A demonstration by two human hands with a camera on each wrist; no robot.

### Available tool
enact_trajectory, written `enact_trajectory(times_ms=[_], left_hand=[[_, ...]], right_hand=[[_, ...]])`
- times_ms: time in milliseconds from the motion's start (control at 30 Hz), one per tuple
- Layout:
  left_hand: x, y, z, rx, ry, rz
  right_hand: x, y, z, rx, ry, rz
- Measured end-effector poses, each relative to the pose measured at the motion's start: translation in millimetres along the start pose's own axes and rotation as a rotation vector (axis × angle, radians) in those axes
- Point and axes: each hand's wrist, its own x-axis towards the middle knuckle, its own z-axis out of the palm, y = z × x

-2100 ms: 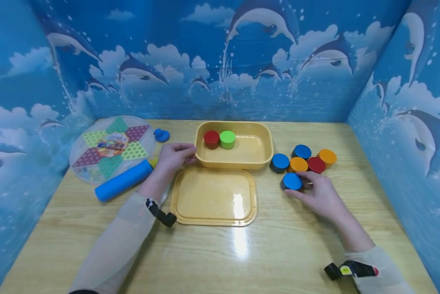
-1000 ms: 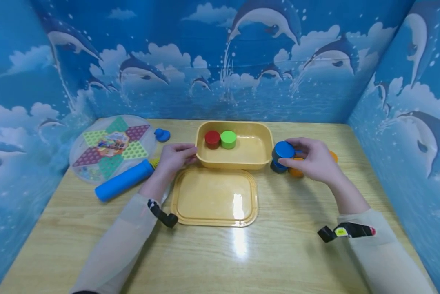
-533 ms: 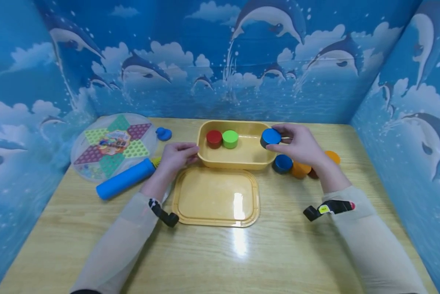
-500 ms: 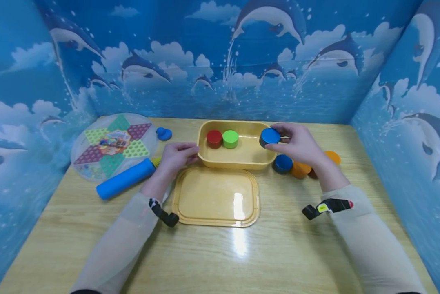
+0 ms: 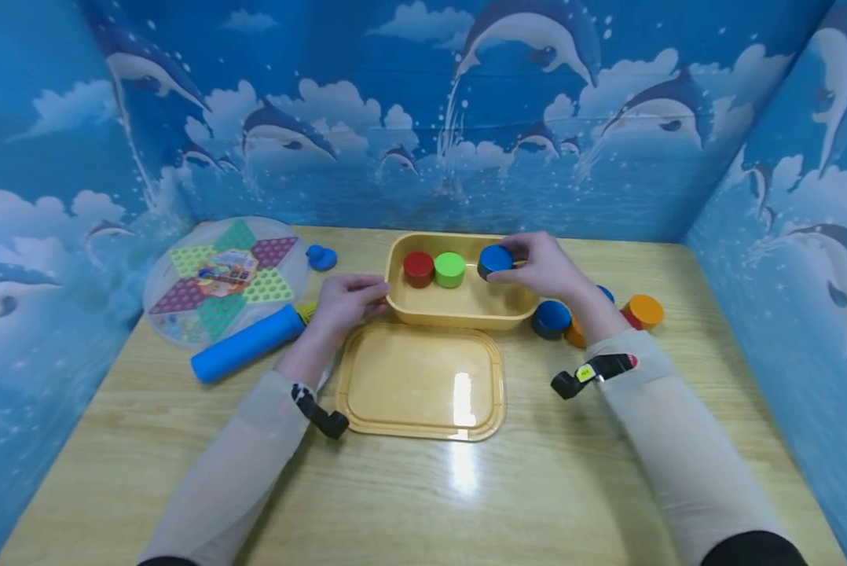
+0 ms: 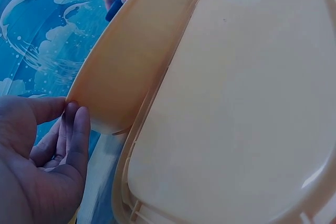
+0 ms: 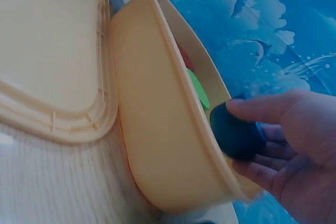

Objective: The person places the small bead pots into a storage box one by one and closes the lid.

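Observation:
My right hand (image 5: 540, 266) grips a blue cylindrical block (image 5: 495, 262) between thumb and fingers, over the right half of a yellow plastic box (image 5: 459, 318). In the right wrist view the blue block (image 7: 236, 132) overlaps the inside of the box near its rim. A red block (image 5: 419, 269) and a light green block (image 5: 450, 270) stand side by side in the left half of the box. My left hand (image 5: 346, 303) pinches the box's left rim with thumb and fingers; the left wrist view shows the thumb and fingertips on that edge (image 6: 73, 95).
A flat yellow lid (image 5: 423, 381) lies in front of the box. Several blue, orange and red blocks, one a blue block (image 5: 551, 319), sit right of it, partly behind my right arm. At left are a round game board (image 5: 225, 275), a blue cylinder (image 5: 248, 343) and a blue duck (image 5: 320, 258).
My right hand took the blue block from the cluster on the right, lifted it, and carried it left over the box. The left hand stays at the box's rim.

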Motion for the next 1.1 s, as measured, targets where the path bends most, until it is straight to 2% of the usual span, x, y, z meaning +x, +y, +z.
enact_trajectory(times_ms=[100, 333, 600, 900, 1100], left_hand=[[-0.6, -0.3, 0.4, 0.007, 0.0, 0.005], [0.3, -0.6, 1.3, 0.025, 0.017, 0.0], [2.3, -0.1, 0.9, 0.022, 0.019, -0.019], [0.5, 1.8, 2.3, 0.019, 0.012, -0.018], [0.0, 1.3, 1.5, 0.012, 0.015, -0.022]], right_hand=[[9.0, 0.1, 6.1, -0.017, -0.015, 0.005], [25.3, 0.0, 18.8, -0.131, -0.035, 0.011], [33.7, -4.7, 27.0, -0.154, -0.057, 0.047], [30.5, -5.3, 26.5, -0.176, -0.052, 0.078], [19.3, -10.2, 18.7, -0.137, -0.039, 0.087]])
